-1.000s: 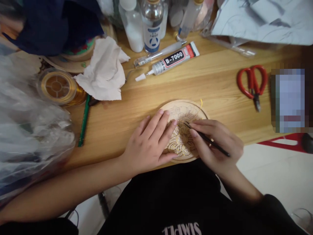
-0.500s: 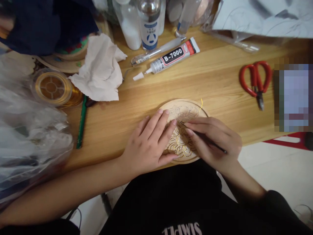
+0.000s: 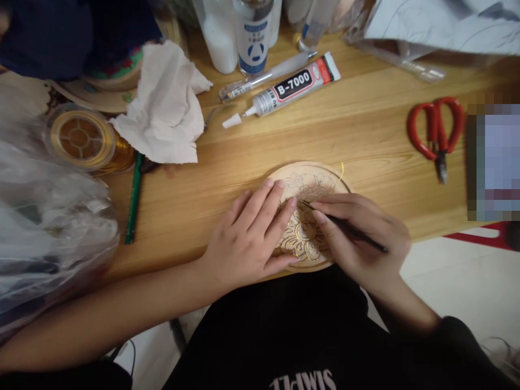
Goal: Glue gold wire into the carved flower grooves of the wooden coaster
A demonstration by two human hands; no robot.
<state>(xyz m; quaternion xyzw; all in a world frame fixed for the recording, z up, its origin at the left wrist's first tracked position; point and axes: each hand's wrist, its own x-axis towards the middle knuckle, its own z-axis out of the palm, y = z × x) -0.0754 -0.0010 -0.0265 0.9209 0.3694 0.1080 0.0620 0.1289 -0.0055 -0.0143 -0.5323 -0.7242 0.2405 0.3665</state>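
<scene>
Right hand (image 3: 371,261) pinches dark tweezers (image 3: 376,244), slanting left-forward from grip over round board (image 3: 290,172); left hand (image 3: 246,241) splayed flat beside tips.

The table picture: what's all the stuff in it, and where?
Table: 1, light brown, middle
Patterned disc: 1, pale, under hands
Yellow strand: 1, disc's far edge
Glue tube: 1, silver/black/red, beyond disc
Pen: 1, clear, beside tube
Bottles: several, clear/white, top
Papers: some, white, top right
Pliers: 1, red-handled, right
Blurred-out thing: 1, right edge
Tissue: 1, white, upper left
Spool: 1, gold, left
Pencil: 1, green, left
Plastic: clear, left
Cloth: dark blue, top left
Thin tool: 1, black, right hand
Hands: 2, left, right
</scene>
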